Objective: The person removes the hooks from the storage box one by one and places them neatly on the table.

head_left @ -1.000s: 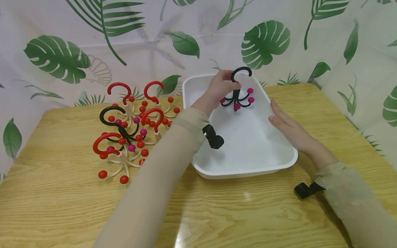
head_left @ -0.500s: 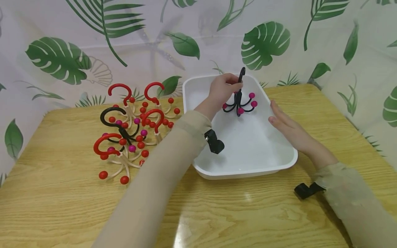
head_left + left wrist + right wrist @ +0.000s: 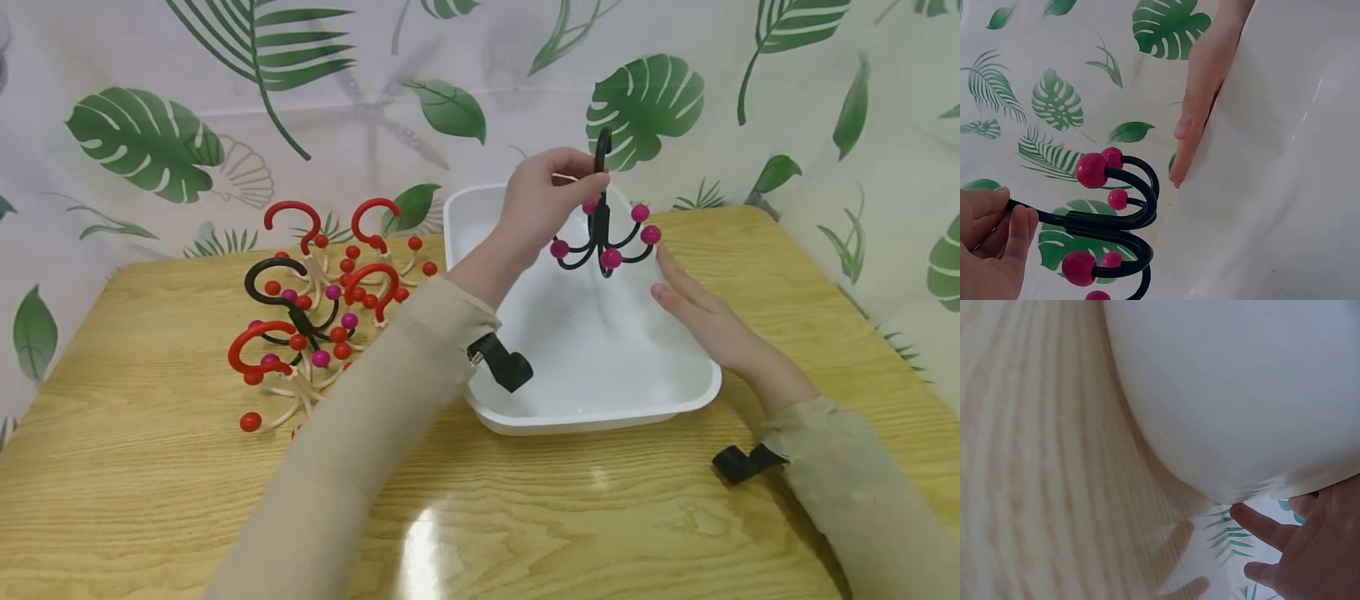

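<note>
My left hand (image 3: 551,196) pinches the stem of a black multi-arm hook (image 3: 600,225) with pink ball tips, holding it upright over the white tub (image 3: 592,421). In the left wrist view the thumb and fingers grip the hook's thin neck (image 3: 1044,217), and its curved arms spread toward the tub. My right hand (image 3: 701,312) has its fingers extended against the tub's right outer side. From the right wrist view, the fingers (image 3: 1266,525) of that hand reach along the tub's wall, just under the rim.
Left of the tub, several cream hooks with red ball tips stand on the wooden table (image 3: 135,375), one cream hook (image 3: 300,387) at the front. A black hook (image 3: 300,321) with pink balls leans among them. A leaf-printed cloth (image 3: 480,83) hangs behind the table.
My left hand has lifted the black hook up and to the right, out of the tub's interior, and its curved top has turned edge-on. The right hand has stayed at the tub's side.
</note>
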The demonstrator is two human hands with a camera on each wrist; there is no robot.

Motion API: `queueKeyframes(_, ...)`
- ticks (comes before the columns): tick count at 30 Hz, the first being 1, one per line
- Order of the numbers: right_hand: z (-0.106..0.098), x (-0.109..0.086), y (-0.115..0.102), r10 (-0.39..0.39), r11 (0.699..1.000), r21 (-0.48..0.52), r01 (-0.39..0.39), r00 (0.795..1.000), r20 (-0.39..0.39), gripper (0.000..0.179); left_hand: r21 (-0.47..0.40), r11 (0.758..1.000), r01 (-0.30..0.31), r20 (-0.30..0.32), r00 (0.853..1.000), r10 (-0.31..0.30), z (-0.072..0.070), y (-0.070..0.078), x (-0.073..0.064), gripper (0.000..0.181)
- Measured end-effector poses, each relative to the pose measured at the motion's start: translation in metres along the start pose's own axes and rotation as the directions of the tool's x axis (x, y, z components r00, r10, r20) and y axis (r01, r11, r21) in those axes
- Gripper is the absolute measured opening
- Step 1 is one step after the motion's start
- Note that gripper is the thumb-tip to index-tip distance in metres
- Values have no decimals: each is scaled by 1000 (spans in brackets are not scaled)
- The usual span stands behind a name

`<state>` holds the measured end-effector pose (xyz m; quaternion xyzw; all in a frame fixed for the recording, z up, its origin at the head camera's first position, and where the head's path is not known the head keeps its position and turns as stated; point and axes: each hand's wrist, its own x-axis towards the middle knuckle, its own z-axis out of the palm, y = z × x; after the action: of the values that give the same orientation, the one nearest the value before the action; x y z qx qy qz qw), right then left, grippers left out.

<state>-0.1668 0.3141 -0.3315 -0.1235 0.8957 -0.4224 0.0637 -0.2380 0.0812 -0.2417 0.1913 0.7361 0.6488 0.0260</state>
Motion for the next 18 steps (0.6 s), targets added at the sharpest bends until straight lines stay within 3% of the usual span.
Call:
queueKeyframes(12, 1, -1, 1, -21, 999, 39, 21, 1000, -2, 62, -27, 988, -151, 78, 985, 153, -43, 44, -60, 15)
queueKeyframes(18, 2, 1, 2, -32, 998, 60, 31, 999, 11, 62, -28, 985, -171, 85, 981, 173, -67, 62, -94, 15)
